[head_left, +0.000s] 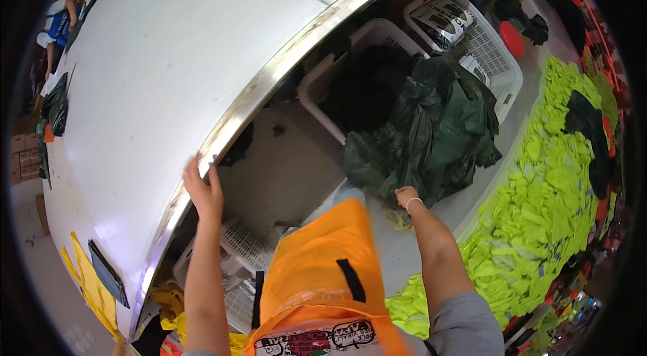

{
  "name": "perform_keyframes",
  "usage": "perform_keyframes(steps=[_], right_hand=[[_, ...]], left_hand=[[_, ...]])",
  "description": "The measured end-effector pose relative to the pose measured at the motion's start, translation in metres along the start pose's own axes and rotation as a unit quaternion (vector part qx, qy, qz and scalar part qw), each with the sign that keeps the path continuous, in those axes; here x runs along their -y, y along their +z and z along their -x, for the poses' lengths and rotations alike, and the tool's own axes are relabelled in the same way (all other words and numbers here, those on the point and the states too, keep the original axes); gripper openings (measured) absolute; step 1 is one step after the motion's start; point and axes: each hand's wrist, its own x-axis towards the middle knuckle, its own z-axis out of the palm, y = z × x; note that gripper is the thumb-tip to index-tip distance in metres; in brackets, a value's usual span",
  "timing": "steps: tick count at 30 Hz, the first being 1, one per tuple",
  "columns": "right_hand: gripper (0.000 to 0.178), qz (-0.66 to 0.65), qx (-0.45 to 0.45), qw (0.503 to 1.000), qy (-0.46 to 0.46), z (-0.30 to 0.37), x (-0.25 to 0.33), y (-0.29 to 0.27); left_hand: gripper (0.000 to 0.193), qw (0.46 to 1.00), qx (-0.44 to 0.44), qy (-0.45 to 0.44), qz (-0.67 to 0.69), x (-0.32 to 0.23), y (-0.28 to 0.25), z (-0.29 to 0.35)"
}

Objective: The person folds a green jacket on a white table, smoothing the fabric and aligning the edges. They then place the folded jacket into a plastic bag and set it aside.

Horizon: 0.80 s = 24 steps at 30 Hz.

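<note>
My right hand (406, 197), with a white band at its wrist, is closed on the lower edge of a dark green plastic bag (445, 127). Crumpled and spread out, the bag drapes over the near side of a white basket (313, 96) and across the grey floor (387, 241). My left hand (204, 187) rests on the metal-trimmed rim of a big white table (202, 73). Its fingers lie stretched and slightly apart, holding nothing. Dark material inside the basket is too dim to make out.
A second white basket (509, 76) holds packaged goods. Bright yellow-green garments (519, 221) lie heaped on the right. Another white basket (246, 245) stands below the table at left. A yellow piece (94, 282) lies on the table's near corner. One person (59, 22) is at the far left.
</note>
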Motion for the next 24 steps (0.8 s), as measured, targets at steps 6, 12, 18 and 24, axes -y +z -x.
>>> perform_keyframes(steps=[6, 12, 18, 24], right_hand=[[0.012, -0.107, -0.202, 0.973, -0.040, -0.214, 0.009, -0.103], [0.057, 0.216, -0.275, 0.917, -0.191, -0.373, 0.066, -0.200], [0.035, 0.417, 0.046, 0.905, -0.071, -0.349, 0.097, -0.178], [0.039, 0.016, -0.082, 0.992, -0.095, -0.204, 0.039, -0.185]], left_hand=[[0.077, 0.968, 0.055, -0.031, -0.242, -0.085, 0.131, -0.090], [0.069, 0.976, 0.003, 0.050, -0.211, -0.089, 0.145, -0.102], [0.068, 0.978, 0.003, 0.033, -0.207, -0.097, 0.152, -0.102], [0.072, 0.972, 0.064, -0.026, -0.225, -0.102, 0.136, -0.099]])
